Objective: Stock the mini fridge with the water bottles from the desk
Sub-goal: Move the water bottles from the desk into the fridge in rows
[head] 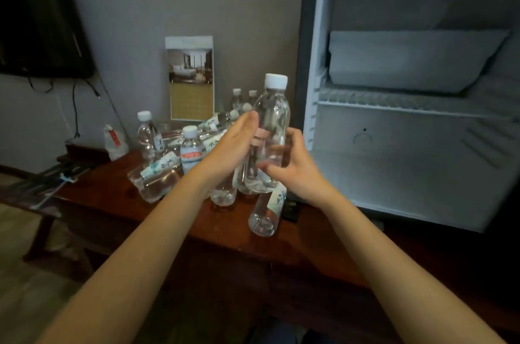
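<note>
- Between my two hands stands the held bottle (272, 115), clear of the desk, its long axis upright and its white cap (276, 81) above both sets of fingers.
- My right hand (292, 166) wraps fingers and thumb round the bottle's lower half and seems to carry the weight.
- My left hand (233, 146) lies flat along the bottle's left side with the fingers straight. I cannot tell how firmly it presses.
- Just right of the right hand, the mini fridge (408, 174) stands open, its lower compartment level with the hands and its wire shelf (394, 107) above them.
- I judge the right hand nearer the opening, so the bottle should go rightward and in, kept upright, once the left hand lets go.
- Below the right wrist, one lying bottle (266, 214) points its base at me.
- Left of the left hand, the other bottles (192, 153) crowd the desk (112, 197), some standing, some toppled.
</note>
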The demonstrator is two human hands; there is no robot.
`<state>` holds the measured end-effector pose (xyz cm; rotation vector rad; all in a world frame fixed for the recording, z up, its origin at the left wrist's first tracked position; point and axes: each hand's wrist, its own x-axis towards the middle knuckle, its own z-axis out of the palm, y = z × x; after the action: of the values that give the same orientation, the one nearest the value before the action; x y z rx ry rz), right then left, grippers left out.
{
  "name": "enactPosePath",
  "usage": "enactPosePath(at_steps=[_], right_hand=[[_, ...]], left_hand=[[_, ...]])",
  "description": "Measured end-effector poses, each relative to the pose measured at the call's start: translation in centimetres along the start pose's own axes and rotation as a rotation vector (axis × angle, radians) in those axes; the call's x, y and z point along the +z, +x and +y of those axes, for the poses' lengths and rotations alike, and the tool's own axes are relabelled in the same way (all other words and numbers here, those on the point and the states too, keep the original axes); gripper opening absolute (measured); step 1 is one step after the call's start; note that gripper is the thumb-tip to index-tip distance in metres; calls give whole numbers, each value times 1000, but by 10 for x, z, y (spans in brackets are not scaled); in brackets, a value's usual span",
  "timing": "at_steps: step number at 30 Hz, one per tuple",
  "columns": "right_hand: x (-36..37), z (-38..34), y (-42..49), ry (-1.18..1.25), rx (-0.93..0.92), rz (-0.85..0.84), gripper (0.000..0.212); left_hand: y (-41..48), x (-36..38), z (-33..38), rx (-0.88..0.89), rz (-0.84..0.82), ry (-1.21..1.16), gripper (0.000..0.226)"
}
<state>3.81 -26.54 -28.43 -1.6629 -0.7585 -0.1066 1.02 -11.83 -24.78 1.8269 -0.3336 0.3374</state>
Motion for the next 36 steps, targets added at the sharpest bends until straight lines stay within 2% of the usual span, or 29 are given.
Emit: enactPosePath(at_steps=[3, 6, 9, 13, 17, 22, 28, 31, 34, 36], right_hand=[[-26, -17, -16, 172, 82, -26, 51], [-48, -26, -35, 443, 156, -59, 51], [-61, -29, -54, 590, 203, -103, 53], [-78, -29, -71, 692, 235, -110, 48], [-101, -29, -76, 527, 329, 38, 58], [-125, -23, -83, 16, 359, 99, 76], [-162, -32, -73, -66, 239, 234, 81], [-179, -42, -62, -44, 157, 321, 80], [-198, -56, -45, -116, 98, 377, 79], [-210, -61, -34, -194, 72, 406, 80]], left_hand=[[4, 5, 15, -39, -133, -133, 29], [5, 20, 21, -38, -259, -213, 35], [9, 41, 23, -60, -315, -350, 52], [18, 72, 29, -60, -290, -425, 52], [32, 108, 36, -54, -212, -373, 60], [51, 147, 44, -37, -94, -303, 60], [78, 179, 65, 67, 6, -402, 53], [98, 180, 76, 110, -104, -487, 30], [119, 183, 86, 128, -315, -435, 39], [135, 190, 92, 143, -364, -375, 37]])
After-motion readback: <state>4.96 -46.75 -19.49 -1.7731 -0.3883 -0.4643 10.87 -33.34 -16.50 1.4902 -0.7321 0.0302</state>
